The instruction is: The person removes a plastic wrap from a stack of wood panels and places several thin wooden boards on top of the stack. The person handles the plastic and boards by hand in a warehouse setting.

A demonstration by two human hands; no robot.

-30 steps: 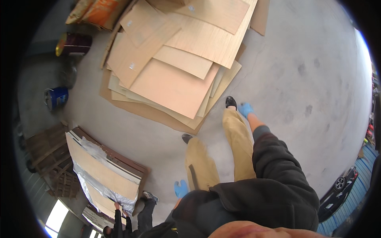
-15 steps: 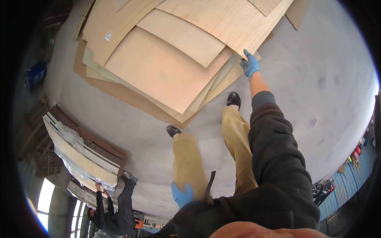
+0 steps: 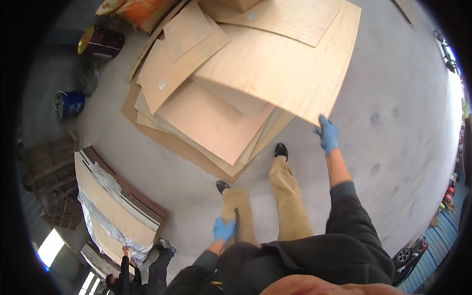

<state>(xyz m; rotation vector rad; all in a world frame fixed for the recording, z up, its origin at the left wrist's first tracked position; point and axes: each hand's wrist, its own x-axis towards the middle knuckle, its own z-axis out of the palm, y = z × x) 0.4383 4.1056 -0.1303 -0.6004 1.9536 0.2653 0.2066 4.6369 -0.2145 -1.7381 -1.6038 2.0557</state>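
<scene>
My right hand [image 3: 328, 133], in a blue glove, grips the near right corner of a large plywood sheet [image 3: 290, 64]. That sheet is tilted, its near edge lifted off the stack. Beneath it lies a pinkish thin board [image 3: 211, 125] on top of several other sheets. To its left, a narrower wood sheet [image 3: 169, 78] with a small label slants across the stack. My left hand [image 3: 223, 229], gloved in blue too, hangs beside my left thigh with nothing in it, its fingers loosely apart.
Cardboard [image 3: 162, 141] lies under the stack on the grey floor. A blue bucket [image 3: 70, 104] and a dark drum [image 3: 101, 42] stand at left. At lower left, a co-worker [image 3: 132, 270] touches a plastic-wrapped pile of boards [image 3: 118, 211]. A dark vehicle [image 3: 410, 258] is at lower right.
The large plywood sheet's near corner has come nearer and to the right with my right hand, its edge lifted. My left hand has shifted slightly up along my thigh. The view has tilted.
</scene>
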